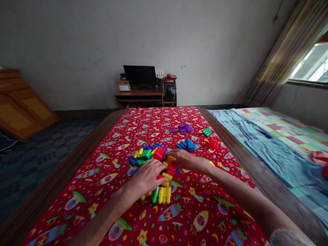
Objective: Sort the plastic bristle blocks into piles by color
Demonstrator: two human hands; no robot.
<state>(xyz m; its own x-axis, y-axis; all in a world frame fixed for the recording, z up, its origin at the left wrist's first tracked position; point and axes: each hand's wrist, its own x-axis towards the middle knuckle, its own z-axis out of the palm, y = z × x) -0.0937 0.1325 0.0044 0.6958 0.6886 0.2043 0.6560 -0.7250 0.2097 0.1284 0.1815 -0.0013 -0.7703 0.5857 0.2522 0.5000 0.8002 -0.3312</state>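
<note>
Toy blocks (158, 153) lie in a mixed pile near the middle of the tabletop (79, 153), packed close and partly hidden under our hands. Our left hand (152, 172) reaches over the pile's near side with fingers bent and thumb held apart from them; whether it grips a piece, we cannot tell. Our right hand (179, 155) comes in from the other side, fingers bent down at a yellow block (171, 158), and we cannot tell whether it pinches it or only touches.

With the pieces this crowded, we would do well to keep our fingertips low and take a block by its sides, so that its neighbours stay put. Our wrists should stay apart, leaving each hand room.

Beyond the right hand, purple blocks (185, 128) and blue blocks (188, 145) form separate groups, with green blocks (207, 132) and red blocks (213, 144) farther right; our right forearm should pass clear of them. The red printed cloth (189, 222) beneath could ruck if we drag, so lifting seems safer.
</note>
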